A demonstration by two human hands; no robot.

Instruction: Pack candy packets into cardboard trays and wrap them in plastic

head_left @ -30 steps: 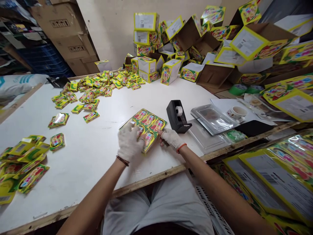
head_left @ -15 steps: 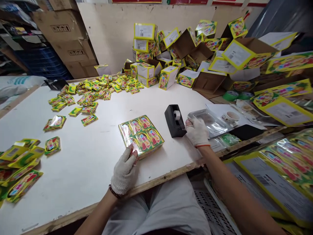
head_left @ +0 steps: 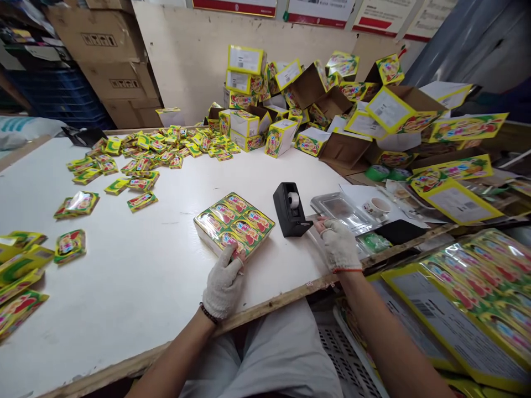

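Observation:
My left hand (head_left: 225,282), in a white knit glove with bare fingertips, grips the near corner of a shiny bundle of small printed boxes (head_left: 234,223). The bundle lies on the white table (head_left: 174,298), its colourful fronts facing up in two rows. Right of it stands a black tape dispenser (head_left: 290,213) with a white-cored roll. Beside the dispenser's cutting end, my gloved right hand (head_left: 338,243) is closed in a pinch. A faint strip of clear tape seems to be between its fingertips, hard to see against the table.
Many loose small boxes (head_left: 145,149) lie at the back left, with more at the left edge. Opened display cartons (head_left: 344,143) are heaped at the back right. A clear plastic tray (head_left: 344,210) and a paper cup (head_left: 376,209) sit right of the dispenser. Packed cartons (head_left: 452,309) stand below.
My right hand has drawn slightly back toward me by the dispenser's cutting end. The bundle has turned slightly under my left hand, showing more of its left side. The view has shifted too.

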